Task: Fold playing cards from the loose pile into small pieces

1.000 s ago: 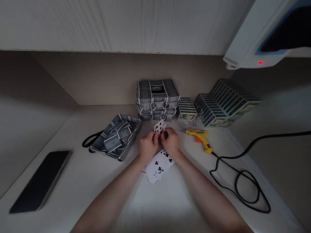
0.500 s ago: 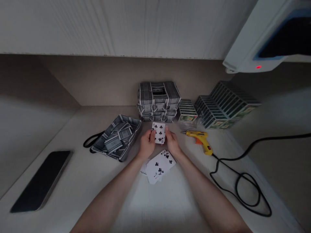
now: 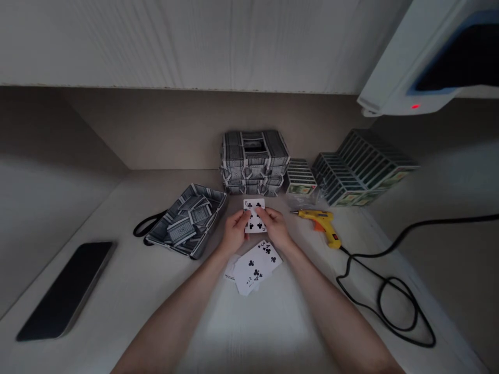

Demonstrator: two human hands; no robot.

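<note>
While my left fingers (image 3: 245, 217) pinch one side of a six of clubs (image 3: 255, 227), my right fingers (image 3: 262, 212) are clamped on the other, thumbs across its face, so it sits squarely between them; I can't tell whether more cards lie under it. Half a second ago my right thumb stayed by the edge, leaving the face barer; now it reaches over the upper right, and the card's top edge is slightly lower.

Just below, at 6 o'clock, a loose pile (image 3: 253, 267) of cards lies face up on the surface (image 3: 249, 327), a three and a four of clubs showing. At 9 o'clock an open tray (image 3: 211, 225) slants away, heaped with face-down cards (image 3: 181, 231), a black loop (image 3: 145, 224) on its outer side. Straight ahead at 12, stacked card-patterned cases (image 3: 253, 169) stand in the way. A yellow glue gun (image 3: 325, 226) lies at 3 o'clock, nozzle toward me, its black cord (image 3: 448, 221) looping at 4. Between 1 and 2 stands a small row of boxes (image 3: 301, 180); a taller stack (image 3: 374, 161) is at 2. Farther out, toward 8, lies a flat black slab (image 3: 66, 291). A white device (image 3: 397, 93) with a red light hangs high between 1 and 2.
</note>
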